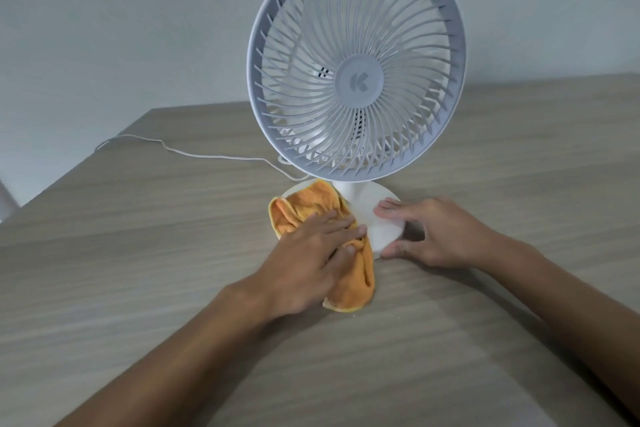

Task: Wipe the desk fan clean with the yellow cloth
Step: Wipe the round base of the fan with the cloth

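The desk fan (356, 80) stands upright near the far edge of the wooden counter (138, 253), its round white base (377, 222) facing the person. The left hand (311, 253) lies flat, fingers spread, pressing the yellow cloth (304, 208) onto the base's left side, the cloth trailing onto the counter. The right hand (429, 232) grasps the base's right rim between thumb and fingers, while a white cord (194, 154) runs toward the counter's far left edge.
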`<action>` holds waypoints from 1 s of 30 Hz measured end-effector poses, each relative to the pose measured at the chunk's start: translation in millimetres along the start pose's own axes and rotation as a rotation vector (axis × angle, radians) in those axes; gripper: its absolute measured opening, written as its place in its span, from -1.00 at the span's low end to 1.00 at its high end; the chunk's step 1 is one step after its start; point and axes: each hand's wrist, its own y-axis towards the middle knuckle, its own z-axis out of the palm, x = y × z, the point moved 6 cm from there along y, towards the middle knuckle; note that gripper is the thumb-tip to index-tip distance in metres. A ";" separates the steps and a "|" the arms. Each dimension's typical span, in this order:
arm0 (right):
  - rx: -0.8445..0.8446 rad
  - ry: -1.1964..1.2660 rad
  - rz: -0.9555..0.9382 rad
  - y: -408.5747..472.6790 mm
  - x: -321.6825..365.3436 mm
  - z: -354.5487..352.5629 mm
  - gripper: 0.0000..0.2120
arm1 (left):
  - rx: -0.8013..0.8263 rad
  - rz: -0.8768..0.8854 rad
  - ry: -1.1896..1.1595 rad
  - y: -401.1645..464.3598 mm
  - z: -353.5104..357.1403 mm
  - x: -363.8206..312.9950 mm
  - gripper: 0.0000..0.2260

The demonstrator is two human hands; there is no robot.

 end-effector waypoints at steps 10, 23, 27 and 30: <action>0.006 0.061 0.033 -8.3 6.4 2.4 -0.30 | -0.071 0.165 0.030 -24.6 14.9 -28.7 -0.60; -0.153 0.169 0.066 -16.7 26.7 -17.9 -0.74 | -0.276 0.075 -0.096 -49.0 -13.0 -24.5 -0.45; -0.221 0.202 0.015 -21.0 46.2 -26.9 -0.74 | -0.301 0.033 0.040 -42.0 -26.8 -13.3 -0.78; -0.227 0.250 -0.028 -25.9 69.2 -30.5 -0.79 | -0.357 0.004 -0.017 -38.5 -38.9 -12.5 -0.94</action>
